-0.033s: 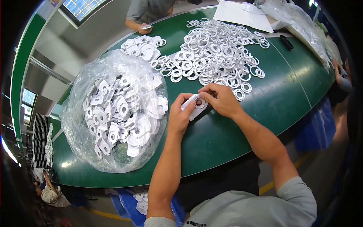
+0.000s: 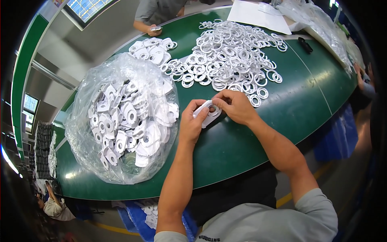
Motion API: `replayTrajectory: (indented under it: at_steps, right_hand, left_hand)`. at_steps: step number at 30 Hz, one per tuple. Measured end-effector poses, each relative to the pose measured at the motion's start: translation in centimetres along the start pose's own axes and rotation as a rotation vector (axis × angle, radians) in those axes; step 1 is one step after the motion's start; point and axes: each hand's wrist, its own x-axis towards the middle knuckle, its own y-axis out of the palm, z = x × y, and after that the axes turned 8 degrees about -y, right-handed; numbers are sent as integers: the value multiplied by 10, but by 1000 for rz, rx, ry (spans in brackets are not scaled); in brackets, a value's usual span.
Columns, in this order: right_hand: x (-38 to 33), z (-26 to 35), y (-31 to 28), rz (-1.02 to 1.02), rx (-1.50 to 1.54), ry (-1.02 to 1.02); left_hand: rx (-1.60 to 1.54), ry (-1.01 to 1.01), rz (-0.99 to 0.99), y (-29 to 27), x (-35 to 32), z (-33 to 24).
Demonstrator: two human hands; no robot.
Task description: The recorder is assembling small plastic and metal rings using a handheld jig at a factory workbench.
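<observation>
At the far left of the green table [image 2: 250, 133], a clear plastic bag [image 2: 121, 121] is sitting slumped and open at the top, bulging with flat white plastic pieces [image 2: 129, 121], each with a round hole. Just beyond the bag, toward the far edge, a small loose heap of the same white pieces [image 2: 151, 48] is lying on the green surface.

Right of the bag, near the table's near edge, the person's left hand [image 2: 191, 125] is curling around one white flat piece [image 2: 207, 115], thumb and fingers closed on its left side and holding it just above the table. The right hand [image 2: 238, 107] is meeting it from the right, its fingertips pinched together on a white ring [image 2: 213, 109] that is lying against the top of the piece. Both hands are touching the same small assembly, so the grip of each is closed rather than spread.

Beyond the hands, a wide pile of white rings [image 2: 229, 56] is spreading across the middle of the table. At the far edge, another person's hand [image 2: 155, 29] is holding something small and pale. Farther right, a white sheet [image 2: 258, 16] is lying flat, a small black object [image 2: 305, 44] is resting beside it, and clear plastic bags [image 2: 322, 24] are lying along the right rim.
</observation>
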Motion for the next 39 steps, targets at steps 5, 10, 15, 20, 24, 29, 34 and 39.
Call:
replayTrajectory:
  at_steps: [5, 10, 15, 20, 24, 29, 34, 39]
  right_hand:
    - [-3, 3, -1, 95, -13, -56]
    - [-8, 4, 3, 29, -187, -292]
    - [0, 2, 11, 34, -83, -289]
    - [2, -17, -11, 16, 57, -170]
    - [5, -17, -24, 36, 27, -78]
    - [8, -7, -16, 49, 15, -118]
    - [10, -17, -23, 11, 53, -74]
    - [15, -29, -53, -182, -82, -77]
  left_hand:
    - [131, 20, -93, 8, -4, -8]
    - [198, 53, -188, 16, -12, -12]
    - [241, 55, -245, 4, -16, -19]
    - [573, 64, 15, -8, -52, -44]
    - [929, 89, 190, -57, -165, -81]
    - [1061, 26, -536, -118, -251, -118]
    - [1335, 174, -799, -176, -172, -113]
    - [1555, -99, -685, -226, -112, -86]
